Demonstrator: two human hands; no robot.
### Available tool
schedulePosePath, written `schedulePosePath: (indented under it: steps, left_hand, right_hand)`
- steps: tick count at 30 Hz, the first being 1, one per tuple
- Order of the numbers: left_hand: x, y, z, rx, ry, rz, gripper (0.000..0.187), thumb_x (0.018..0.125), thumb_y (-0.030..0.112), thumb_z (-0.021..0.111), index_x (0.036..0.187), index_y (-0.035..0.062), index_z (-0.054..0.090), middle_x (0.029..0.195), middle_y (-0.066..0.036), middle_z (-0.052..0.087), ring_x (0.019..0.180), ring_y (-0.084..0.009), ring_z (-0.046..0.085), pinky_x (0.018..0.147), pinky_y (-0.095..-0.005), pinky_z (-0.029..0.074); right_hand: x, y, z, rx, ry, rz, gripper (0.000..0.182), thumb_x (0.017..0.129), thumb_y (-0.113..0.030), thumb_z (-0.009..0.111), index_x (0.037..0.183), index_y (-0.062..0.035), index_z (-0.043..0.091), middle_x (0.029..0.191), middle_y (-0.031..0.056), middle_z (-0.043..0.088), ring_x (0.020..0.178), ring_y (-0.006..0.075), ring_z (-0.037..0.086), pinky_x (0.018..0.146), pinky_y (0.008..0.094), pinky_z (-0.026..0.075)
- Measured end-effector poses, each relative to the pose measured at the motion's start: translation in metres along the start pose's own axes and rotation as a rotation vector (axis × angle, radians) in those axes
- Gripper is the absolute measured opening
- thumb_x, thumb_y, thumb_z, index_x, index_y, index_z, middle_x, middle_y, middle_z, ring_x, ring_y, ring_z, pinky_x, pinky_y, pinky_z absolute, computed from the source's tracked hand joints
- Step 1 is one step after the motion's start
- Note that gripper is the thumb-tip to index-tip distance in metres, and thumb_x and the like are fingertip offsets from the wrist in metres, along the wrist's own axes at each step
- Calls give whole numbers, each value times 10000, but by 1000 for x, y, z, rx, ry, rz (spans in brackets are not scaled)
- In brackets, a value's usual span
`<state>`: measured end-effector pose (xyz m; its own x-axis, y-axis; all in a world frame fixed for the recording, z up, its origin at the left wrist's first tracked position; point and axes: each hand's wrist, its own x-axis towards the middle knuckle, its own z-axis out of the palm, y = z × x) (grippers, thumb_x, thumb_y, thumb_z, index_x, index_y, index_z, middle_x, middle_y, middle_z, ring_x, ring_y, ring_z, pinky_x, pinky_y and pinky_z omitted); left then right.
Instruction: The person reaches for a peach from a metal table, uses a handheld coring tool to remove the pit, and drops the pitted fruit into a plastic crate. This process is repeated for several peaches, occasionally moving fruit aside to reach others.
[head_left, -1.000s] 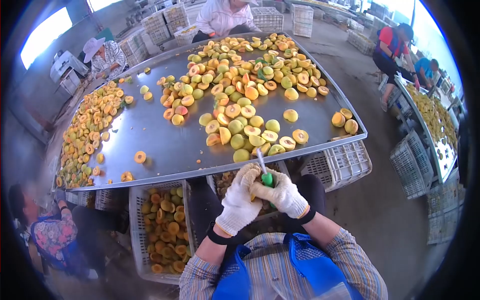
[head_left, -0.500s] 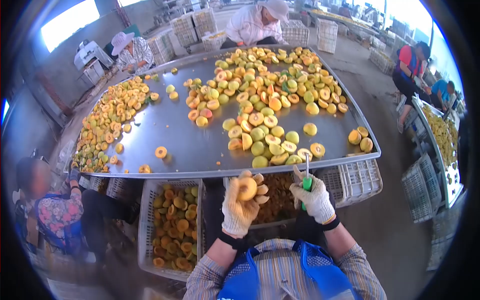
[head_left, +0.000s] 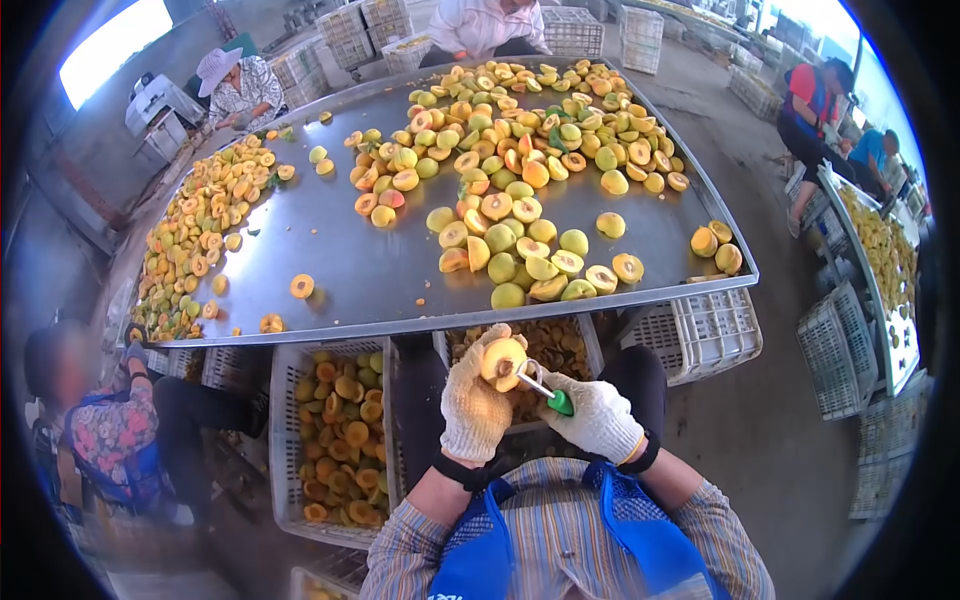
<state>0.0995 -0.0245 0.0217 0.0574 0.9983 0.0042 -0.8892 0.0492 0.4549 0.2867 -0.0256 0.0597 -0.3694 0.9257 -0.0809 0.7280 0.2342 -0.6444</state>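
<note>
A cut yellow peach half (head_left: 500, 352) is held in my gloved left hand (head_left: 474, 408), its cut face with the pit hollow turned up. My gloved right hand (head_left: 597, 418) grips a green-handled pitting tool (head_left: 560, 402). The tool's metal shaft points left, and its tip is at the middle of the cut face. Both hands are over a crate of brownish peach scraps (head_left: 565, 345), just off the near edge of the metal table (head_left: 385, 290). On the table near them are loose peach halves (head_left: 540, 268).
A crate full of peach halves (head_left: 345, 440) stands left of my legs. White plastic crates (head_left: 715, 335) sit under the table's right end. A co-worker in a floral top (head_left: 115, 440) sits at the left. Other people work across the table and at another table (head_left: 880, 270) on the right.
My right hand has moved in to the left, and its tool has swung from upright to the peach half's cut face. The left hand has turned the half upward. The view has shifted slightly.
</note>
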Motion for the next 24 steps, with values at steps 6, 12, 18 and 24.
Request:
schedulePosePath:
  steps: [6, 12, 18, 24]
  left_hand:
    - [-7, -5, 20, 29, 90, 3, 420, 1007, 329, 547, 1247, -14, 584, 1224, -211, 617, 1077, -307, 622, 945, -430, 522]
    - [-9, -14, 21, 3, 163, 32, 451, 1025, 371, 502, 1219, -22, 610, 1144, -184, 647, 1060, -313, 625, 887, -439, 534]
    - [-9, -15, 27, -47, 152, -45, 454, 1027, 429, 494, 1186, 28, 633, 1078, -150, 656, 972, -299, 637, 850, -436, 536]
    - [-8, -18, 29, -86, 127, -42, 453, 1033, 435, 491, 1182, 31, 632, 1060, -152, 653, 968, -296, 635, 815, -420, 549]
  right_hand:
    - [5, 2, 9, -110, 22, -179, 458, 821, -252, 705, 1262, -149, 639, 741, 142, 693, 685, 345, 693, 618, 440, 562]
    - [6, 7, 15, -147, 11, -160, 387, 766, -261, 762, 1121, -120, 702, 768, 128, 709, 697, 331, 704, 628, 407, 576]
    - [2, 8, 8, -99, 18, -190, 354, 771, -227, 709, 1110, -125, 697, 759, 133, 700, 690, 338, 693, 627, 432, 561]
    - [1, 11, 10, -107, 25, -157, 342, 747, -224, 765, 1073, -130, 719, 783, 119, 712, 720, 331, 703, 653, 404, 577]
